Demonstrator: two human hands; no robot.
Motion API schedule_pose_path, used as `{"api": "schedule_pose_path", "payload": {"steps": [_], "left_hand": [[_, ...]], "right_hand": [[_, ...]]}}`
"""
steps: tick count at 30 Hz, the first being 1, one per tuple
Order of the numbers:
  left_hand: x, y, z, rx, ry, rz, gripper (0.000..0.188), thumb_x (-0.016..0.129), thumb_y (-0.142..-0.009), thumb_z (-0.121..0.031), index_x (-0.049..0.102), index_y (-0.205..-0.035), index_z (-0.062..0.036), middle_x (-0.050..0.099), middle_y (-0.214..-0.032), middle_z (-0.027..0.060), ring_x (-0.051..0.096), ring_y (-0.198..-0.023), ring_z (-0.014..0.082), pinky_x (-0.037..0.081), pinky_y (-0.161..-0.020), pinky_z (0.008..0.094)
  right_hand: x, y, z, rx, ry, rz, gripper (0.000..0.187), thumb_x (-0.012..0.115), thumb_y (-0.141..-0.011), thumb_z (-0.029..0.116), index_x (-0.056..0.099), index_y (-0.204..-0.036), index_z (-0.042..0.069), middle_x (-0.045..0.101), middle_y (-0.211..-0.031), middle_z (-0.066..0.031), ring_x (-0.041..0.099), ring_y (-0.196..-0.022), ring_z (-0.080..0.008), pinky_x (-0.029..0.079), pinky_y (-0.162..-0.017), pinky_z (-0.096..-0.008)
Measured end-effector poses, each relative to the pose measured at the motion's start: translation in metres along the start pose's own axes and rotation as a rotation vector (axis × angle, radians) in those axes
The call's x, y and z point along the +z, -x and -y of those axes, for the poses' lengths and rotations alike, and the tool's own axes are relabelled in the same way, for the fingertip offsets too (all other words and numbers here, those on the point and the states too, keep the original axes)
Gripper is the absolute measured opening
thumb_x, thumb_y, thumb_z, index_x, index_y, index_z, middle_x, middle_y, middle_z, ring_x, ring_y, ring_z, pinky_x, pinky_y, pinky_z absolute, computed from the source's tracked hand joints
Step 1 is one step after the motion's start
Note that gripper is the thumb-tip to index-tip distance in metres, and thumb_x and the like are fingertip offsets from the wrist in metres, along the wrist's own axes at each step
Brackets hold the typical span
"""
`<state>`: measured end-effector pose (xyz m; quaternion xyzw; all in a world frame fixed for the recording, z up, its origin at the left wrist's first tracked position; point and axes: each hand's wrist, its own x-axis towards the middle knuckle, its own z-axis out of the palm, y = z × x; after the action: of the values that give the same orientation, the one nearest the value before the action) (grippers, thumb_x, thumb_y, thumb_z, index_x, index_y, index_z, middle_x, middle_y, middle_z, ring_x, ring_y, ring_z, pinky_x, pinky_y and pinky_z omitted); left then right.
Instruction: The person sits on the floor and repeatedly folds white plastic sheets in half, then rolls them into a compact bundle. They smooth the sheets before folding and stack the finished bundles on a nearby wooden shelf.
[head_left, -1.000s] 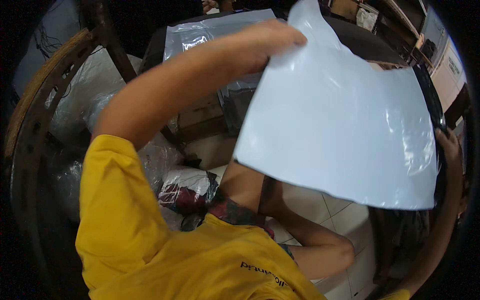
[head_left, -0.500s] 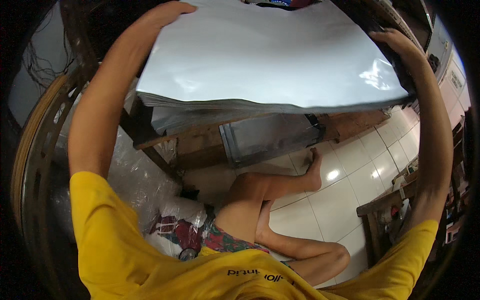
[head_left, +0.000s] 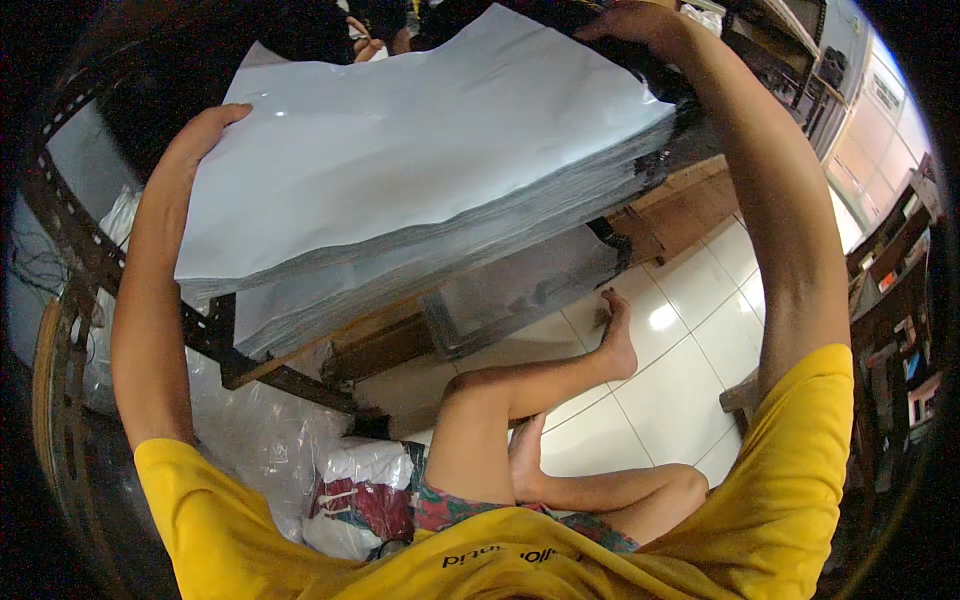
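A thick stack of large, glossy white sheets (head_left: 420, 150) lies between my outstretched arms, its layered edges showing grey. My left hand (head_left: 215, 132) grips the stack's left side, thumb on top and the other fingers hidden beneath. At the far right corner, my right hand (head_left: 645, 30) curls over the edge; its fingertips are partly lost in shadow. Under the stack's near left part is another pile of grey-white sheets (head_left: 285, 310), resting on a wooden shelf board (head_left: 290, 358).
A grey wrapped bundle (head_left: 520, 285) sits low under the shelf. Slotted metal shelving (head_left: 75, 215) stands left, beside clear plastic wrapping (head_left: 260, 415). My bare legs (head_left: 520, 385) are folded on the white tiled floor (head_left: 650, 405). Another person's hand (head_left: 366, 46) shows beyond the stack.
The stack has turned, its left side coming nearer and its right side swinging away. My left hand has moved left and toward me; my right hand has moved left and farther off.
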<state>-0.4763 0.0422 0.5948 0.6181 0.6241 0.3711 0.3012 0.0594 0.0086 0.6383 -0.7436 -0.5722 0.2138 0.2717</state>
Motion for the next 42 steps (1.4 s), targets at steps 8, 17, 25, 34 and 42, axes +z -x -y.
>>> {"api": "schedule_pose_path", "payload": {"steps": [8, 17, 25, 34, 42], "left_hand": [[0.011, 0.001, -0.003, -0.016, 0.031, 0.023, 0.041, 0.063, -0.093, -0.037, 0.07, -0.115, -0.003, 0.072, -0.094, 0.0096, 0.064, -0.074, 0.0185, 0.052, -0.071, 0.0337], [-0.01, -0.013, 0.006, 0.005, 0.035, 0.077, 0.038, 0.066, -0.091, -0.039, 0.073, -0.107, -0.005, 0.072, -0.091, 0.0085, 0.064, -0.074, 0.0183, 0.051, -0.071, 0.033], [0.007, -0.002, 0.009, -0.031, 0.01, -0.035, 0.041, 0.068, -0.089, -0.038, 0.071, -0.111, -0.0041, 0.071, -0.094, 0.0101, 0.065, -0.076, 0.0202, 0.051, -0.072, 0.0343], [0.005, -0.004, 0.013, -0.042, 0.117, 0.005, 0.043, 0.067, -0.09, -0.039, 0.07, -0.114, -0.0039, 0.072, -0.096, 0.0099, 0.065, -0.077, 0.02, 0.051, -0.073, 0.0347], [0.019, 0.011, 0.013, -0.091, 0.147, -0.035, 0.04, 0.068, -0.089, -0.03, 0.067, -0.114, 0.0017, 0.07, -0.097, 0.0172, 0.066, -0.075, 0.0219, 0.056, -0.067, 0.0347]], "right_hand": [[0.009, -0.03, -0.02, -0.06, -0.078, 0.129, 0.06, 0.082, -0.08, 0.031, 0.061, -0.133, 0.011, 0.068, -0.118, -0.0182, 0.066, -0.102, -0.0309, 0.053, -0.085, -0.0483], [0.014, -0.047, -0.009, -0.129, 0.028, 0.171, 0.061, 0.082, -0.08, 0.033, 0.064, -0.129, 0.002, 0.064, -0.131, -0.0192, 0.064, -0.112, -0.0331, 0.051, -0.093, -0.0485], [0.016, -0.047, -0.007, -0.141, 0.081, 0.098, 0.066, 0.082, -0.079, 0.036, 0.062, -0.133, 0.003, 0.057, -0.141, -0.0203, 0.056, -0.126, -0.0357, 0.043, -0.105, -0.0492], [0.015, -0.045, 0.002, -0.114, 0.067, 0.081, 0.072, 0.083, -0.078, 0.034, 0.058, -0.139, 0.004, 0.055, -0.143, -0.0202, 0.053, -0.13, -0.0356, 0.042, -0.108, -0.0491], [0.02, -0.068, -0.009, -0.132, 0.071, 0.184, 0.074, 0.08, -0.081, 0.031, 0.052, -0.144, 0.004, 0.054, -0.144, -0.0196, 0.051, -0.133, -0.0355, 0.039, -0.112, -0.0468]]}}
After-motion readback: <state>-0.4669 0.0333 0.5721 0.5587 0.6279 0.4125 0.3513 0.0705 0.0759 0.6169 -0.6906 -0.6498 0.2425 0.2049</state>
